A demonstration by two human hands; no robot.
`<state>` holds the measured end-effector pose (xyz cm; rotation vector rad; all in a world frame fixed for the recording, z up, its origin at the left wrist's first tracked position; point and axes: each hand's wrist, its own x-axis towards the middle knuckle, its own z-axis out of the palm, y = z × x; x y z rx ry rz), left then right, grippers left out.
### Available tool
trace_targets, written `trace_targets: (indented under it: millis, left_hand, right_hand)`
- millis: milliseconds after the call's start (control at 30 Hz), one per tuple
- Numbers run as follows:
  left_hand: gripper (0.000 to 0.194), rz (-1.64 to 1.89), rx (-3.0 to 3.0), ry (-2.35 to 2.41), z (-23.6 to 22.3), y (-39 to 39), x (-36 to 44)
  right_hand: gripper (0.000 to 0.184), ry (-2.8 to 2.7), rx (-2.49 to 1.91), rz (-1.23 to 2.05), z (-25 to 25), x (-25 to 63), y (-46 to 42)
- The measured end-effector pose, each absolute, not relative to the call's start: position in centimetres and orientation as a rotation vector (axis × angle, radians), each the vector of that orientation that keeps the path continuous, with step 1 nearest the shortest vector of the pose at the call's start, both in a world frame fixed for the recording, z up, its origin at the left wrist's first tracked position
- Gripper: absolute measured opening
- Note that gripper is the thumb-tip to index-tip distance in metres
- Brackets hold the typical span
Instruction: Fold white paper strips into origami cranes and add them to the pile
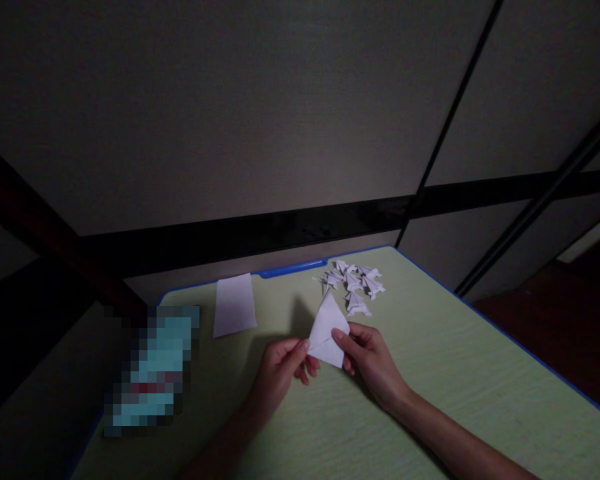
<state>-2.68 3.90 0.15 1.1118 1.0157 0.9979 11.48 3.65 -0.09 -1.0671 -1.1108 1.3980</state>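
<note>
A white sheet of paper [328,327], folded to a point at its top, is held up between my two hands above the table. My left hand [283,363] pinches its lower left corner between thumb and fingers. On the right side, my right hand [373,353] grips it, thumb pressed on the front face and fingers behind. Just beyond the paper's tip lies a cluster of several small folded white paper figures [353,281], shaped somewhat like frogs.
The pale green table [445,373] has a blue edge and a blue handle-like strip [295,268] at the back. Flat white paper [235,305] lies at the back left. A pixelated turquoise item [155,367] sits at the left edge. Behind rise grey panels [255,120].
</note>
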Motion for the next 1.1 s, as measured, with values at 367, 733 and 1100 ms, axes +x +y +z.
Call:
trace_targets:
  millis: [367, 733, 1100]
  left_hand:
    - [0.031, 1.006, 1.218, 1.038, 0.35, 3.9, -2.74]
    - [0.033, 1.019, 1.166, 0.988, -0.27, 3.64, -2.86]
    - [0.03, 1.004, 1.339, 1.083, 0.08, 3.46, -2.55]
  right_hand:
    - [0.033, -1.108, -1.041, 1.409, -0.26, 11.4, 3.61]
    - [0.027, -1.063, -1.073, 1.456, 0.05, 11.3, 3.4]
    - [0.018, -1.073, -0.992, 1.5, -0.25, 10.91, 3.04]
